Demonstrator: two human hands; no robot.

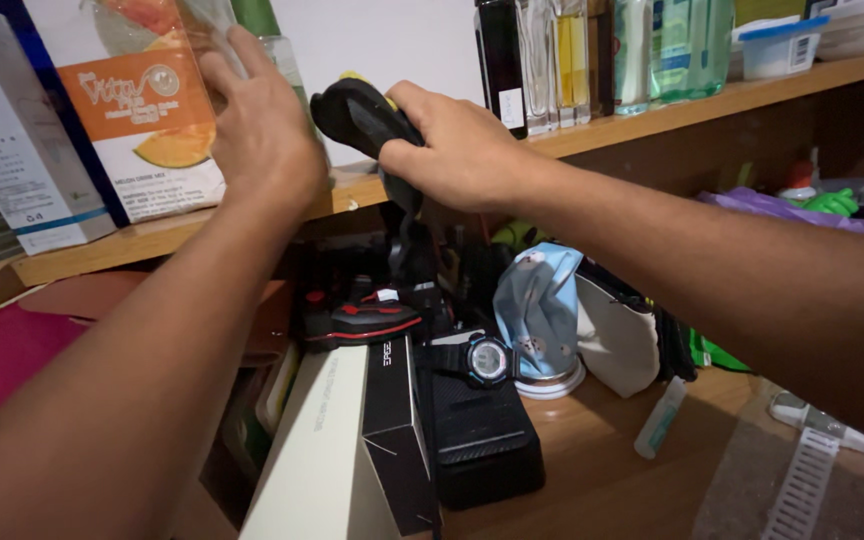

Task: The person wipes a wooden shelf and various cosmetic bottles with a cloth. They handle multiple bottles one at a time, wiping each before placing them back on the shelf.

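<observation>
Right hand [457, 150]: closed around a black handled tool [364, 122], held at the upper middle of the frame, just in front of the shelf [652, 112] edge.
Left hand [262, 125]: fingers spread and laid against a clear bottle [287, 60] at the upper left; whether it is truly gripped cannot be told, since the palm side is hidden.
Carton [137, 110]: stood upright just left of the bottle, touching or nearly so.
Risk at the shelf: the bottle is likely to be tipped if it is nudged by the tool, and the carton could be pushed over with it.
Glass bottles [552, 60]: crowded at the upper right; they could be knocked by the right forearm.
Below: a wristwatch [487, 360], black boxes [392, 430] and a blue face mask [537, 305] are piled on the bench [602, 470] at the lower middle; anything dropped would be landed on them.
Loose grip: the tool is held by its upper end only, so slipping is judged possible.
</observation>
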